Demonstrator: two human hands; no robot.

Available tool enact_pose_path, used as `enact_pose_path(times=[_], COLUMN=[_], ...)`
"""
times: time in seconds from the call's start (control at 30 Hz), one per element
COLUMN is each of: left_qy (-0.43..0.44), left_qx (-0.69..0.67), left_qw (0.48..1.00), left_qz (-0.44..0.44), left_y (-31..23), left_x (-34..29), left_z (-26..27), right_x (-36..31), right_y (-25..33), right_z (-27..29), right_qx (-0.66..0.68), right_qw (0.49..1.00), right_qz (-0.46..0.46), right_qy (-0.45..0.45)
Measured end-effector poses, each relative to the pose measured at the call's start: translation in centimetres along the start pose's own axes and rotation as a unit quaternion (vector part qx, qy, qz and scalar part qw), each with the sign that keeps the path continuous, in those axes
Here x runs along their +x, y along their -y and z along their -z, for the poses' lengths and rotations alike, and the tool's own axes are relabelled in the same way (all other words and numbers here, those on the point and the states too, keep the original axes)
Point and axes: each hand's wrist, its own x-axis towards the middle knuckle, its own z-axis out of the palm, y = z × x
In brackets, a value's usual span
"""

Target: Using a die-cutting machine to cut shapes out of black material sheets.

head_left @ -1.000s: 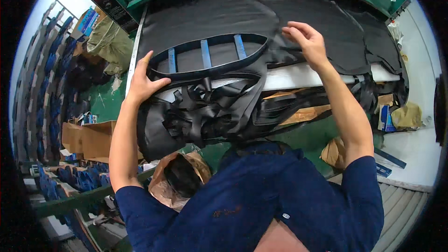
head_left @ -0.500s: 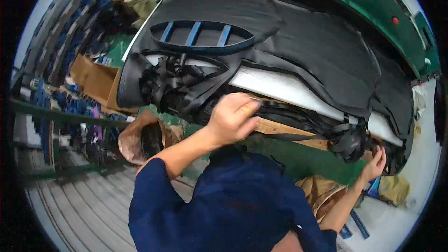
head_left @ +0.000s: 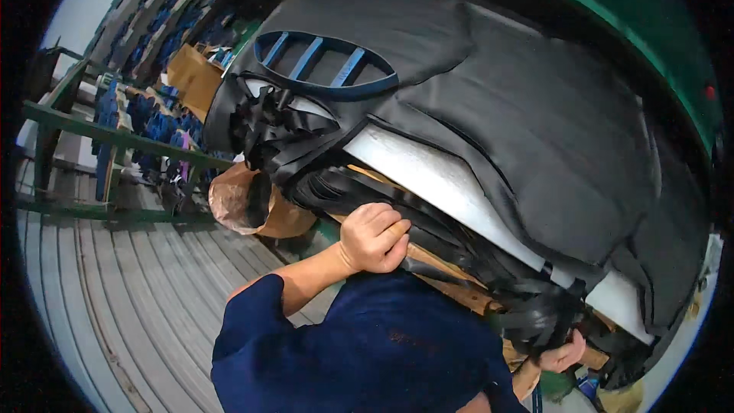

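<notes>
In the head view, the left hand [head_left: 373, 239] is curled into a closed fist around a bundle of black strips [head_left: 428, 222] hanging off the front edge of the white table [head_left: 451, 183]. The right hand [head_left: 564, 353], low at the right, also clutches a bunch of these strips, fingers wrapped shut. The strips are glossy, dark and tangled, draped below a large black fabric sheet [head_left: 550, 130]. An oval blue-ribbed cutout [head_left: 325, 65] lies on the sheet. A brown paper bag [head_left: 248, 203] stands open just beside the strips; its contents cannot be made out.
</notes>
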Motion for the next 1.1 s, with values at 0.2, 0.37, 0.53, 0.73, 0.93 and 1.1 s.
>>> enact_pose_path(times=[0.2,0.37,0.53,0.73,0.93,1.1], left_qy=[0.023,0.008,-0.06,-0.091,-0.122,-0.171], left_qx=[0.005,0.006,0.003,0.005,0.008,-0.028], left_qw=[1.0,1.0,0.997,0.994,0.99,0.981], left_qz=[-0.004,-0.019,-0.054,-0.063,-0.075,-0.09], left_y=[0.4,1.4,3.1,5.8,9.5,10.5], left_x=[-0.2,-0.7,0.1,5.8,8.5,9.6], left_z=[0.2,-0.3,-1.9,-5.0,-7.6,-8.6], right_x=[-0.5,-1.3,-1.8,4.7,7.9,8.2], right_y=[0.5,0.5,0.2,-1.4,-0.8,-0.5], right_z=[0.2,0.4,-2.9,-9.4,-15.1,-15.4], right_qx=[0.003,-0.045,-0.037,-0.025,-0.019,-0.008], right_qw=[1.0,0.998,0.999,0.999,0.999,0.999], right_qz=[-0.009,0.02,0.016,0.032,-0.02,-0.052], right_qy=[0.026,0.034,-0.026,-0.008,0.023,0.002])
